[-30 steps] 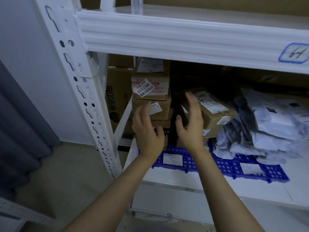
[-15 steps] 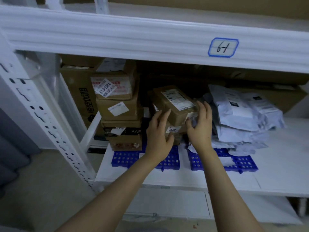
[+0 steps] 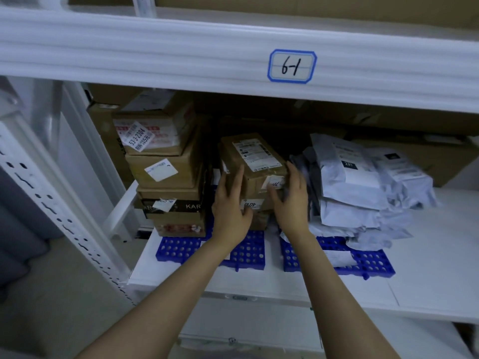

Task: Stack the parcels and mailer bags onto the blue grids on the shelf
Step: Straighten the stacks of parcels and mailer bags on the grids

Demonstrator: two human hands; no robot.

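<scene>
**Me:** Half a second on, both hands have closed in on the tilted parcel (image 3: 252, 161). My left hand (image 3: 230, 203) has come up from the front to its left face. My right hand (image 3: 290, 200) is now at its right near corner.

**Note-taker:** Grip?

**Me:** None. Left fingers (image 3: 237, 182) are straight and flat on the cardboard, thumb down by the lower parcel (image 3: 252, 204). Right fingers are near straight but blurred, so I can't tell if they touch. Nothing is lifted.

**Note-taker:** Why flank it?

**Me:** It lies askew on the lower parcel. My guess is that a palm on each side lets me square it.

**Note-taker:** Where does everything sit?

**Me:** This pile is at the back of the left blue grid (image 3: 248, 251), as far as I can see, beside the tall parcel stack (image 3: 166, 172). The mailer bags (image 3: 363, 182) are heaped on the right blue grid (image 3: 373, 265), just beside my right hand. All of it is on the white shelf (image 3: 427, 268), under tag 6-1 (image 3: 292, 66).

**Note-taker:** Risk?

**Me:** If I push too hard, it likely slides into the bags.
</scene>
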